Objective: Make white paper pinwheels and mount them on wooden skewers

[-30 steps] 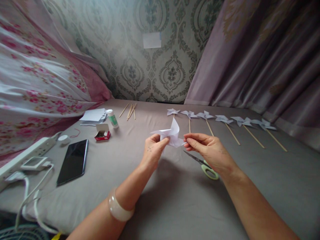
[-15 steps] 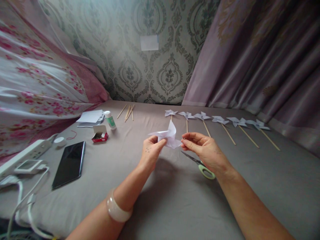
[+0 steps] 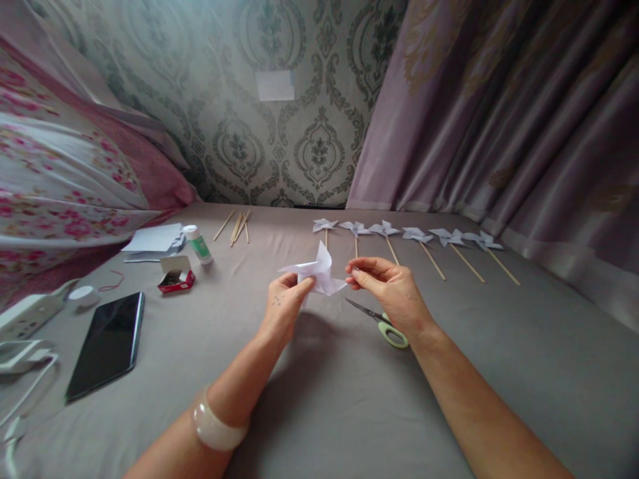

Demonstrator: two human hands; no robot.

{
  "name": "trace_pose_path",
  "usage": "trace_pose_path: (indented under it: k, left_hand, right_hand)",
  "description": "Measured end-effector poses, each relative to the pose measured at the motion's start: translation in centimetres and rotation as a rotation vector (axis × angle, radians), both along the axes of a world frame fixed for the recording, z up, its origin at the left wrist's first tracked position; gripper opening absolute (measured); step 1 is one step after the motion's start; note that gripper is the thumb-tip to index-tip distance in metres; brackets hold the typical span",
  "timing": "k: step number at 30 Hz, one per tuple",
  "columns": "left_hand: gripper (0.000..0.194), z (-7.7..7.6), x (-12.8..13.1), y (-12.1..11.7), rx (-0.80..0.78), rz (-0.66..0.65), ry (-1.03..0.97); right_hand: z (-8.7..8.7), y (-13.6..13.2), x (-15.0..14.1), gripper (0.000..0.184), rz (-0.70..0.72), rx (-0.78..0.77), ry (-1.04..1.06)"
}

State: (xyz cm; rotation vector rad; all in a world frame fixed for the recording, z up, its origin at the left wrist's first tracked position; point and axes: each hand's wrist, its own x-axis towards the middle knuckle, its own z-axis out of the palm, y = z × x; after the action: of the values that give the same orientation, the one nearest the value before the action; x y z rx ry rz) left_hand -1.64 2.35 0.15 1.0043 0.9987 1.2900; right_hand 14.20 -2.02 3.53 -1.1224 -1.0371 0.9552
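Note:
My left hand is closed around the edge of a white paper pinwheel, thumb on top and the other fingers behind it. The pinwheel has folded, pointed blades and no stick shows on it. Close to its right-hand tip, my right hand is closed in a pinch on a tiny shiny metal piece, too small to name. Below the right hand, scissors with pale green handles lie on the grey cloth.
Finished pinwheels on sticks lie in a row behind my right hand. To the left are several loose sticks, a glue bottle, a small red open box, stacked white paper, a phone and a power strip.
The whole view has shifted, so everything appears further left. Both hands keep their grips, and the right fingertips sit slightly apart from the pinwheel's tip now.

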Motion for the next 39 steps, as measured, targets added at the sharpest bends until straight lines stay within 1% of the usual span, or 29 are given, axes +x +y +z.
trace_pose_path:
  k: [4, 8, 12, 16, 20, 24, 27, 32, 36, 39]
  left_hand:
    - [0.014, -0.2, -0.1, 0.1, 0.003, 0.001, -0.002]
    - [0.014, -0.3, -0.1, 0.1, 0.011, -0.001, -0.007]
    - [0.014, -0.3, -0.1, 0.1, 0.009, -0.004, -0.006]
    - [0.015, -0.2, -0.2, 0.0, 0.016, -0.014, 0.017]
    - [0.018, -0.1, -0.2, 0.1, 0.009, -0.017, 0.031]
    - [0.022, -0.4, -0.2, 0.3, -0.020, 0.001, 0.061]
    - [0.023, -0.8, -0.4, 0.8, -0.050, 0.044, 0.083]
    - [0.023, -1.2, -1.1, 1.7, -0.092, 0.120, 0.096]
    - [0.021, -1.2, -1.1, 1.8, -0.142, 0.112, 0.046]
    - [0.021, -1.4, -1.0, 1.8, -0.189, 0.090, -0.002]
  right_hand:
    - [-0.2, 0.1, 0.0, 0.030, -0.002, 0.004, 0.025]
    - [-0.3, 0.2, 0.1, 0.032, 0.022, -0.032, 0.044]
    - [-0.5, 0.2, 0.0, 0.031, 0.056, -0.072, 0.129]
    - [-0.7, 0.3, -0.1, 0.022, 0.104, -0.161, 0.278]
    - [-0.9, 0.4, -0.2, 0.008, 0.102, -0.285, 0.381]
    - [-1.1, 0.8, 0.3, 0.011, 0.097, -0.354, 0.433]
    - [-1.4, 1.1, 0.8, 0.011, 0.097, -0.391, 0.457]
    - [-2.5, 1.5, 1.1, 0.009, 0.179, -0.419, 0.414]
    - [-3.4, 1.6, 0.8, 0.008, 0.179, -0.442, 0.271]
    - [-3.7, 1.4, 0.4, 0.008, 0.181, -0.464, 0.139]
